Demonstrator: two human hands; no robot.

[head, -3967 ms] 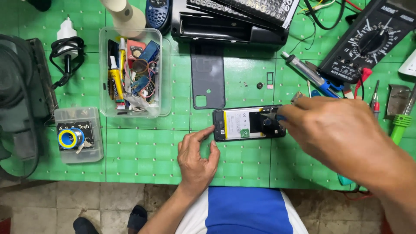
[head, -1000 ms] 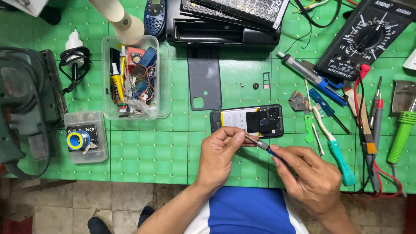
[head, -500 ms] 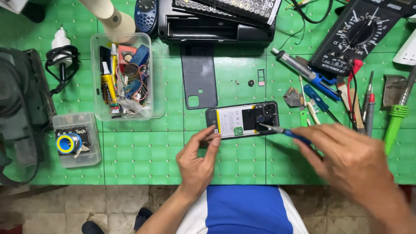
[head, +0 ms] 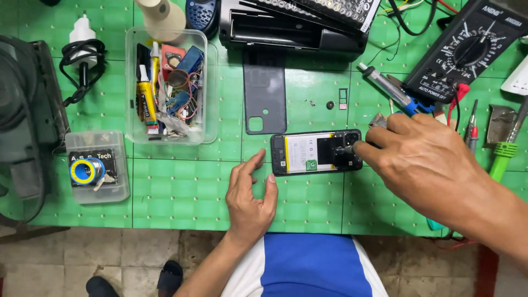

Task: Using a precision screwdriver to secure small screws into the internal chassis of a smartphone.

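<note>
Just right of the frame's centre, the opened black smartphone with its white battery showing [head: 316,152] lies flat on the green gridded cutting mat [head: 181,192]. My right hand [head: 423,159] pinches a thin tool over the phone's right end. My left hand [head: 250,198] rests released on the mat, fingertips just left of the phone. The dark grey plastic back cover [head: 265,91] lies above it.
</note>
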